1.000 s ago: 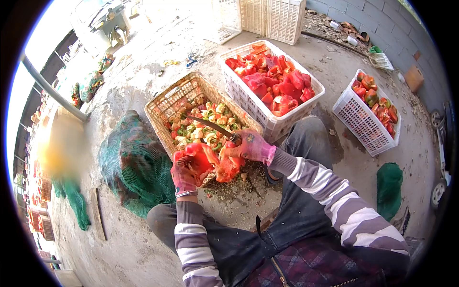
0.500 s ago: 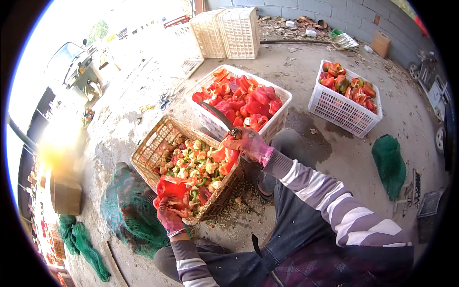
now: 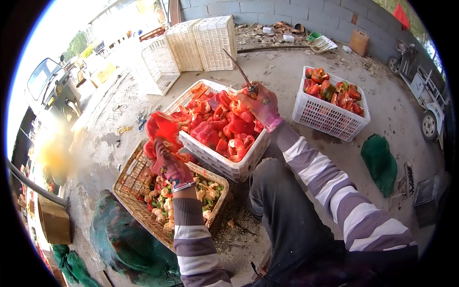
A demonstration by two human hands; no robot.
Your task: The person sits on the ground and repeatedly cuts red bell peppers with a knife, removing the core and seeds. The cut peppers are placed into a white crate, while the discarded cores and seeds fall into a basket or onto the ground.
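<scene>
My left hand (image 3: 171, 167), in a stained glove, is closed around opened red bell pepper pieces (image 3: 162, 128). It is above a tan plastic crate (image 3: 128, 168) holding pepper cores and seed clumps (image 3: 165, 205). In my right hand (image 3: 262, 106), also gloved, is a knife (image 3: 237, 67), its thin dark blade pointing up and away. That hand is over the right side of a white crate (image 3: 253, 160) heaped with cut red peppers (image 3: 227, 119). Whether it also grips a pepper piece cannot be made out.
At the right stands another white crate (image 3: 330, 119) of peppers. A full green net sack (image 3: 126, 234) lies at lower left, a green net (image 3: 380, 162) at right. Pale crates (image 3: 215, 43) stand near the block wall. A three-wheeled vehicle (image 3: 50, 86) is at far left.
Both hands have moved up and away from the tan crate, the left with red pepper pieces, the right with the knife to the white crate. The view has shifted.
</scene>
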